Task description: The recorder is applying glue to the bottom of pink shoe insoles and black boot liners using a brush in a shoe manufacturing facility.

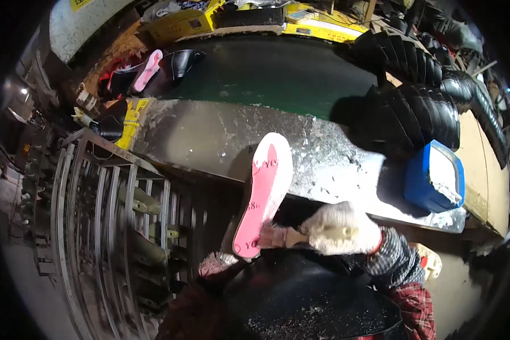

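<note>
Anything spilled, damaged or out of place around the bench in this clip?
Yes: the grey bench top is crusted with white dried splatter, thickest near the blue tub, whose rim is caked white too. Pale flecks also lie on the black apron. The pink-soled shoe, brushed by the right hand, looks intact.

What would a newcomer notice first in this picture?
The pink shoe sole stands out at the centre, upturned against the grey, glue-spattered bench. The gloved right hand presses a brush to its lower end. At the right sits a blue tub of white paste, beside stacked black soles.
</note>
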A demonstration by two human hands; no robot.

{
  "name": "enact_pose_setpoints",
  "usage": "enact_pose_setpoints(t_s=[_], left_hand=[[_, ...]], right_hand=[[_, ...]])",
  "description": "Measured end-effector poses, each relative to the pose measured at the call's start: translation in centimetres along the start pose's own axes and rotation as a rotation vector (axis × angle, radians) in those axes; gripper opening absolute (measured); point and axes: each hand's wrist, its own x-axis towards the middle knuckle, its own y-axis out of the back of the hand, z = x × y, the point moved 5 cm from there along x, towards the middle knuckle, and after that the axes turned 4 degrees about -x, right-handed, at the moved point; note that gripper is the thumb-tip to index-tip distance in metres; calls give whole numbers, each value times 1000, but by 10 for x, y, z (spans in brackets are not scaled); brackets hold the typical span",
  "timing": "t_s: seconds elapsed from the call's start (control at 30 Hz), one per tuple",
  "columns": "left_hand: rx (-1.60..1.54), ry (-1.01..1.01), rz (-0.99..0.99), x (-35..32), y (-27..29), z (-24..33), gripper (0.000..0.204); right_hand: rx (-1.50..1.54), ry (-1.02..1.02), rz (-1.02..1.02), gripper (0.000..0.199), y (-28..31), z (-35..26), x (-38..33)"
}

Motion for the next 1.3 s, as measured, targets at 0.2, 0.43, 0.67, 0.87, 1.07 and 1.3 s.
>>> enact_pose_setpoints(t_s=[0.2, 0.43, 0.67, 0.87, 1.07, 1.3], left_hand=[[-198, -44, -5, -13, -12, -13, 63], [350, -266, 107, -10, -29, -21, 62], [173, -65, 92, -11, -55, -24, 57], [432, -445, 277, -13, -117, 36, 48], [375, -872, 173, 33, -181, 149, 48], [855, -223, -405, 261, -182, 82, 30]], right_hand=[[-699, 83, 239, 25, -4, -82, 66], [-182, 69, -201, 34, -43, -45, -9], [-469, 143, 560, 33, 50, -11, -2], [-865, 529, 90, 36, -17, -78, 8], [-815, 371, 332, 34, 59, -91, -48], [-594, 348, 904, 26, 109, -86, -163]])
